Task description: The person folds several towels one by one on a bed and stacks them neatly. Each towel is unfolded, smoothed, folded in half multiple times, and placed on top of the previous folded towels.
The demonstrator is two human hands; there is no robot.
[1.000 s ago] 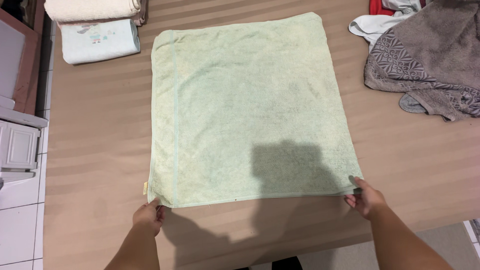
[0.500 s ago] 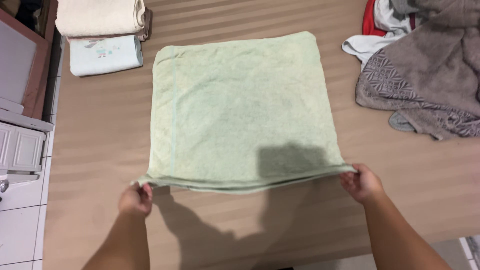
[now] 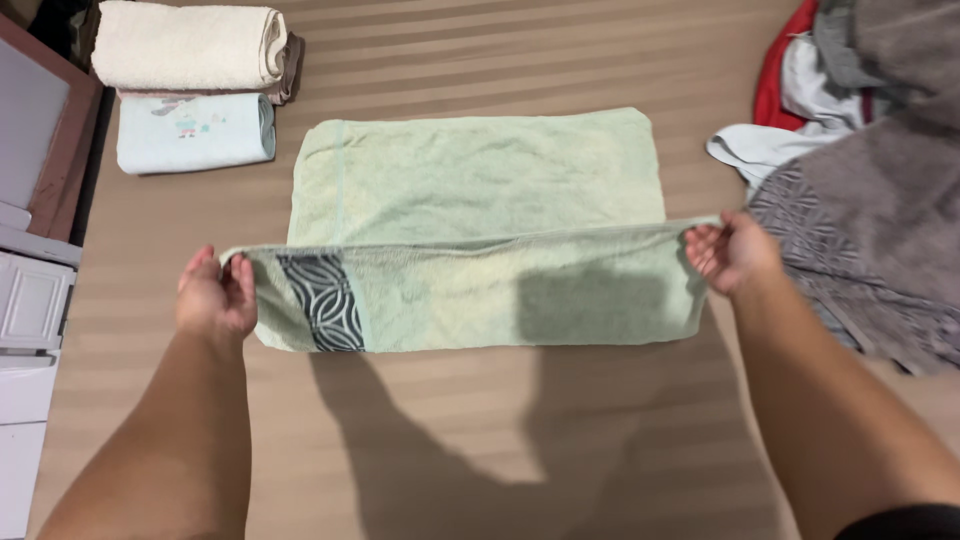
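— Fingers, left hand [image 3: 213, 297]?
— Pinched shut on the near-left corner of the pale green towel [image 3: 470, 180], thumb on top. Corner held raised off the desk [image 3: 480, 440].

— Fingers, right hand [image 3: 733, 252]?
— Likewise closed, gripping the near-right corner, same height.

— Position of the towel relative to both?
— Stretched taut between the two hands, lifted edge running left to right as the long axis. Far half lying flat on the desk, directly beyond the fingers; near half hanging folded under the raised edge, underside showing, with a dark patterned band [image 3: 320, 302] just beside the left hand. Far edge straight ahead, away from the body. Neither hand nearer to it; both level.

— Surroundings, working outward?
— Far left: rolled cream towel [image 3: 185, 45], and just in front of it a folded light blue cloth [image 3: 195, 132] with a small printed figure. Both well apart from the green towel. Right: loose heap of laundry [image 3: 860, 190], grey patterned towel on top, white and red pieces behind, near the right hand but not touching it.

— Containers?
— None in view. White cabinet [image 3: 30, 300] at the left edge, doors closed, contents not visible.
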